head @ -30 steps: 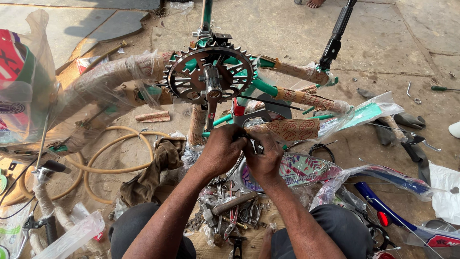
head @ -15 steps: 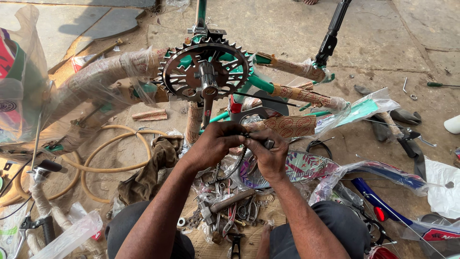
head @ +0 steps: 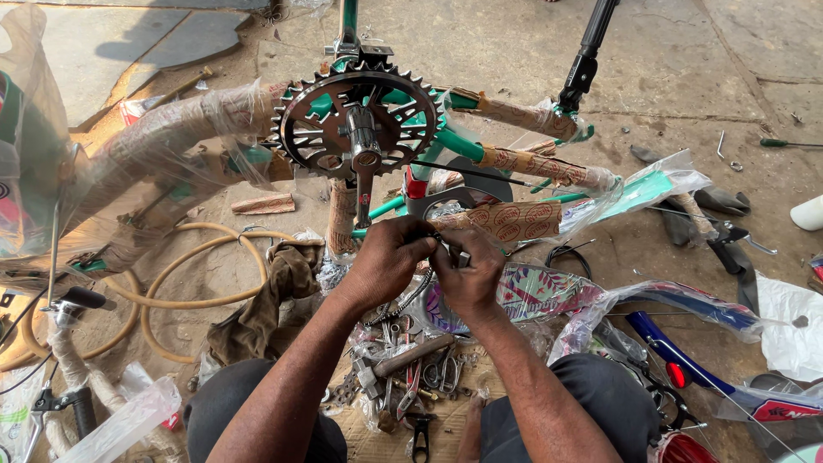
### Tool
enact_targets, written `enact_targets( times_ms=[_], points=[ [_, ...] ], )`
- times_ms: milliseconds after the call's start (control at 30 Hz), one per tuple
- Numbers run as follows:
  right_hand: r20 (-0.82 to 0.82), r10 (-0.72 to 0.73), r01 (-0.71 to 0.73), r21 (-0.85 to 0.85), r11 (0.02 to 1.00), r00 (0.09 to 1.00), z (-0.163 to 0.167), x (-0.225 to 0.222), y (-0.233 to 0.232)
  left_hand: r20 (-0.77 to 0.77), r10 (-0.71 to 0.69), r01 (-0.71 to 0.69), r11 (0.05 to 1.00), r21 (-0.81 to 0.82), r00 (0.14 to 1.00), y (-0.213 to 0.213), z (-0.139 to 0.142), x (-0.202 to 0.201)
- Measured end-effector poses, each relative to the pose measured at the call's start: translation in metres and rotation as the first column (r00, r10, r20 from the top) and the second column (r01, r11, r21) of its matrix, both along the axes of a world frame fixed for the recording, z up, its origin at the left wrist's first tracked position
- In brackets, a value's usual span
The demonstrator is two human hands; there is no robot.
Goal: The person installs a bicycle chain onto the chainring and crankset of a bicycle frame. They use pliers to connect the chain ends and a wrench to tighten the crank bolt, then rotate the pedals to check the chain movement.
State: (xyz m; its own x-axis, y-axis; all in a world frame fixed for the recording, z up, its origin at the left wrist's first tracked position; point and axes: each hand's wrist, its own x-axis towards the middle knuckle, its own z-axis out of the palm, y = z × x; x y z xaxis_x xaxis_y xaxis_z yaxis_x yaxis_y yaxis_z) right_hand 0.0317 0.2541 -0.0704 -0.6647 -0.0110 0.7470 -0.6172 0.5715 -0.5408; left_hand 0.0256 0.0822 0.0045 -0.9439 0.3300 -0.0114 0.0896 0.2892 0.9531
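we see both hands close together just below the chainring (head: pixel 360 129) of a green bike frame (head: pixel 450 141) that's upside down. left hand (head: pixel 390 257) is curled tight, fingers pinching a small dark part, can't tell exactly what, w/ a bike chain (head: pixel 403 302) hanging from under it. right hand (head: pixel 467 274) is also closed narrow, fingertips meeting the left's on the same bit. hands touch each other. below them a pile of tools (head: pixel 411 369) lies on the ground btwn the knees, hammer (head: pixel 399 360) incl. brown rag (head: pixel 261 300) left of the forearm, near a yellow hose (head: pixel 189 296).
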Motion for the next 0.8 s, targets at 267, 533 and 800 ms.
enact_targets(
  times_ms=[267,533,800],
  points=[
    [0.197,0.202,-0.119,-0.365,0.923,0.959,-0.005,0.000,0.006,0.087,-0.107,0.098,0.990,0.103,0.990,-0.010,0.000,-0.006],
    [0.304,0.485,-0.090,-0.769,0.633,0.820,0.000,0.002,0.006,0.104,-0.130,0.111,0.978,0.176,0.986,-0.011,0.000,-0.005],
    [0.450,0.710,-0.027,-0.835,0.550,0.542,0.021,-0.001,0.018,0.084,-0.114,0.095,0.974,0.206,0.990,-0.013,-0.003,-0.004]
  ],
)
